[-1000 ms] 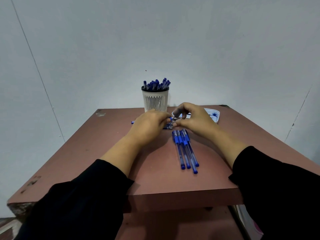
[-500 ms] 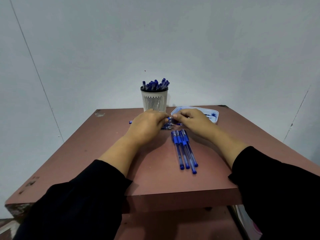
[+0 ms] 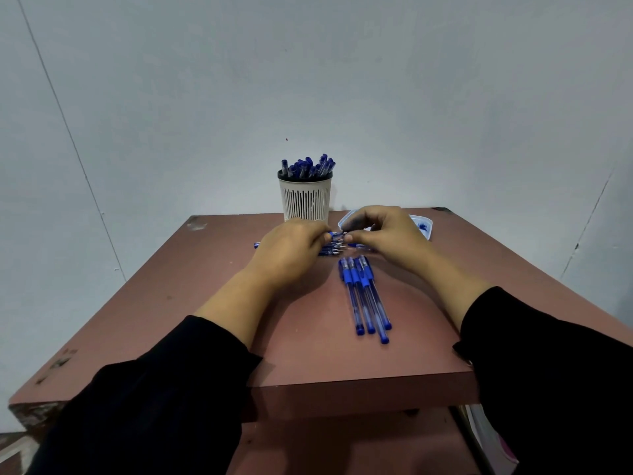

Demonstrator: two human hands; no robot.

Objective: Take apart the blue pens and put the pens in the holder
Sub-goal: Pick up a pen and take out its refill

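Both hands are meeting over the middle of the reddish worktop [image 3: 212, 303], just in front of the holder [image 3: 305, 199]. My left hand [image 3: 291, 250] is curling its grip round one blue pen [image 3: 335, 234], whose tip end is poking out toward the right. My right hand [image 3: 383, 234] is pinching at that tip end with thumb and forefinger, the other fingers arching above. Under the hands a small heap of loose pens [image 3: 330, 250] is lying on the worktop; one end is sticking out left of my left hand. Nearer to me, four capped pens [image 3: 364, 296] are lying side by side, touching. The holder is standing upright at the far edge, crowded with pens. A shallow tray [image 3: 423, 226] is sitting behind my right hand.
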